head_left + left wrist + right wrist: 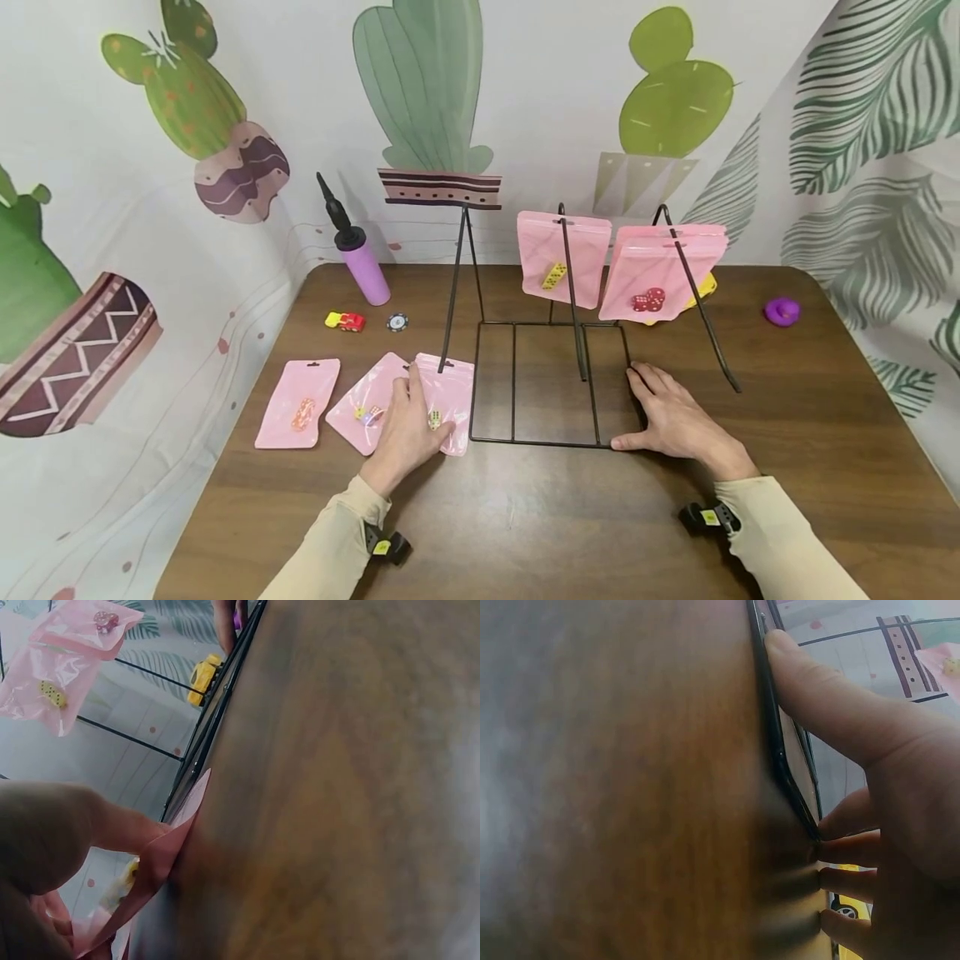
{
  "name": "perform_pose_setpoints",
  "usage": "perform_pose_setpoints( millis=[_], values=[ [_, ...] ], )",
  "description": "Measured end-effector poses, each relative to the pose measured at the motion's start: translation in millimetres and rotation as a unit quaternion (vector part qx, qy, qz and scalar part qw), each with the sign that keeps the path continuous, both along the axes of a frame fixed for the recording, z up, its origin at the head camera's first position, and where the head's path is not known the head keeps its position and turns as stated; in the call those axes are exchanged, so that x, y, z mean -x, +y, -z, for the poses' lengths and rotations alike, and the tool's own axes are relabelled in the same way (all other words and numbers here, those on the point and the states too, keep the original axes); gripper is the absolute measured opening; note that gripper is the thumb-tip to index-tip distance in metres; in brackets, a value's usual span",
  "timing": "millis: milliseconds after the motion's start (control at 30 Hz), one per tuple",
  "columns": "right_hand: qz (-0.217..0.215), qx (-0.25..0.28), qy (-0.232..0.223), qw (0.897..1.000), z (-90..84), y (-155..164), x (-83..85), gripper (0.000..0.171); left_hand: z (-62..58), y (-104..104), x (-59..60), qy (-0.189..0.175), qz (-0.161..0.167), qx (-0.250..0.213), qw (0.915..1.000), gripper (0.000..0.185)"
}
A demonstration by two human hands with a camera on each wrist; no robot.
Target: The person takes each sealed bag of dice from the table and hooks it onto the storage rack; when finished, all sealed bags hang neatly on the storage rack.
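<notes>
Flat pink plastic pouch (459,387): clear-fronted, at 9 o'clock from the black wire display rack (513,379) and just beside its base; a weak hold on the slick film could let it slip.
Left hand (405,429): bare, partly closed, thumb on the pouch's face and fingers about its left edge, which bows up; the wrist view is dim, so the firmness of that pinch is hard to judge.
Right hand (675,417): bare, at 3 o'clock, spread wide with nearly straight fingers; the thumb rests on the rack's front edge, fingertips along its right side. An uneven push might slide or turn it.
Second pink pouch (369,396): holds dice and lies partly under the left hand; it could be dragged along, since the two are so close.
Thin black wire arm (452,292): bare, toward 10 o'clock; its tip overlaps the first pouch in the head view, so a careless rise might knock it.
Hung pouches: yellow-block pink pouch (543,250) at 12 o'clock, red-dice pink pouch (648,271) between 1 and 2; a jolt could swing them.
Purple hand pump with black nozzle (367,273): 10 o'clock, well apart.
</notes>
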State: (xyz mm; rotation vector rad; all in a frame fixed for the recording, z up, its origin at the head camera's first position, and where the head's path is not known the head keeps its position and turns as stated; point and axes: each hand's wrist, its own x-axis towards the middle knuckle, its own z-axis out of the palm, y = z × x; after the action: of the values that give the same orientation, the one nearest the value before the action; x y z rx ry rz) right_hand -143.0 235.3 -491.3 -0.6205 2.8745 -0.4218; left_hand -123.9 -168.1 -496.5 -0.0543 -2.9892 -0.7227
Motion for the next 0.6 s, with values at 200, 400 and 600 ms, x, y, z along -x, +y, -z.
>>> perform_pose_setpoints(
  millis=[200, 400, 600],
  values=[
    [-0.002, -0.001, 0.009, 1.0, -1.7, 0, -1.0, 0.118, -3.1, 2, -4.2, 0.002, -0.017, -0.003, 0.9999, 0.115],
    [-0.004, -0.004, 0.013, 1.0, -2.8, -1, -2.1, 0.118, -8.7, 1, -5.7, 0.004, -0.014, -0.019, 0.9997, 0.116],
    [-0.004, -0.004, 0.014, 1.0, -1.6, -1, -0.2, 0.118, -14.7, 1, -7.3, 0.015, 0.0, -0.045, 0.9989, 0.118]
  ],
)
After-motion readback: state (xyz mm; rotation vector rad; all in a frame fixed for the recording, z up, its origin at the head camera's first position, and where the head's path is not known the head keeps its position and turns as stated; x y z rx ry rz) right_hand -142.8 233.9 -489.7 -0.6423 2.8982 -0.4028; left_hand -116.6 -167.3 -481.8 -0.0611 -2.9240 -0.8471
